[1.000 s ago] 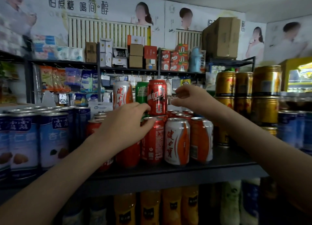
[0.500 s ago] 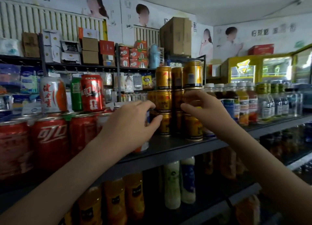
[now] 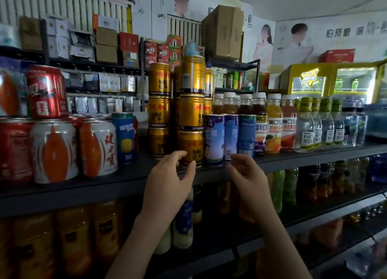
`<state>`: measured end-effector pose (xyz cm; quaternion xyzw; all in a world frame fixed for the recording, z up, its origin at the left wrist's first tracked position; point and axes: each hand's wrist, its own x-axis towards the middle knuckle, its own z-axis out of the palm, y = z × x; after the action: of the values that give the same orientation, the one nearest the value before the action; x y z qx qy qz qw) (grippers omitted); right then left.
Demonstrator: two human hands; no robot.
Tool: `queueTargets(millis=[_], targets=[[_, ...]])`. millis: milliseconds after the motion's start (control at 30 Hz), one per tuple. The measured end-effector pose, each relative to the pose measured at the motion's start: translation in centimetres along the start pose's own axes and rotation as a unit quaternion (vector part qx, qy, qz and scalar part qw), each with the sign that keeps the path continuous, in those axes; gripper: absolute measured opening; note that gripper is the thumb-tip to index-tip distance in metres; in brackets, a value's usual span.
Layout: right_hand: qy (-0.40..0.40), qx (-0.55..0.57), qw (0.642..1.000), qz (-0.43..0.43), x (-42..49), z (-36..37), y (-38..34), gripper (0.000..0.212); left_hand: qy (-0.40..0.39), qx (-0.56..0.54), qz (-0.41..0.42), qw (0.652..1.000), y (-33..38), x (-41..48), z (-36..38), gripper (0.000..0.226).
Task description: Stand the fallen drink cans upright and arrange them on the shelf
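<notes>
Gold cans [image 3: 191, 113] stand stacked three high in the middle of the dark shelf [image 3: 125, 182]. To their right stand tall blue cans [image 3: 213, 139]. At the left are white-and-orange cans [image 3: 98, 146], red cans [image 3: 14, 151] and a red can [image 3: 47, 91] stacked on top. All cans in view are upright. My left hand [image 3: 167, 184] hovers just before the lowest gold can with fingers loosely curled, holding nothing. In front of the blue cans, my right hand [image 3: 247, 182] is also empty, fingers relaxed.
Bottled drinks [image 3: 293, 123] fill the shelf to the right. Orange bottles [image 3: 73, 236] and other bottles stand on the lower shelf. A rear rack holds cardboard boxes [image 3: 223, 31]. Lit yellow coolers [image 3: 314, 79] stand at the far right.
The view has swung right, from the red and orange cans to the gold stack and blue cans. Both hands have dropped lower, to the shelf's front edge, and hold nothing.
</notes>
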<state>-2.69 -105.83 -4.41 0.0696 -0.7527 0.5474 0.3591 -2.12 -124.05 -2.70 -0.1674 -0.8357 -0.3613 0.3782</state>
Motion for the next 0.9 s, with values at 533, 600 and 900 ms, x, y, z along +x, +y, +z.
queueTargets(millis=[533,600,900], targets=[[-0.006,-0.067,0.992,-0.108,3.2,-0.5,2.2,0.048,0.058,-0.011,-0.01,0.998,2.4,-0.4,7.6,0.039],[-0.043,-0.112,0.98,-0.16,4.8,-0.5,1.1,0.056,0.074,-0.017,-0.014,0.997,2.2,-0.1,7.9,0.039],[-0.088,-0.288,0.922,-0.242,12.0,0.7,-1.8,0.048,0.084,-0.002,-0.053,0.995,3.5,1.1,9.7,0.045]])
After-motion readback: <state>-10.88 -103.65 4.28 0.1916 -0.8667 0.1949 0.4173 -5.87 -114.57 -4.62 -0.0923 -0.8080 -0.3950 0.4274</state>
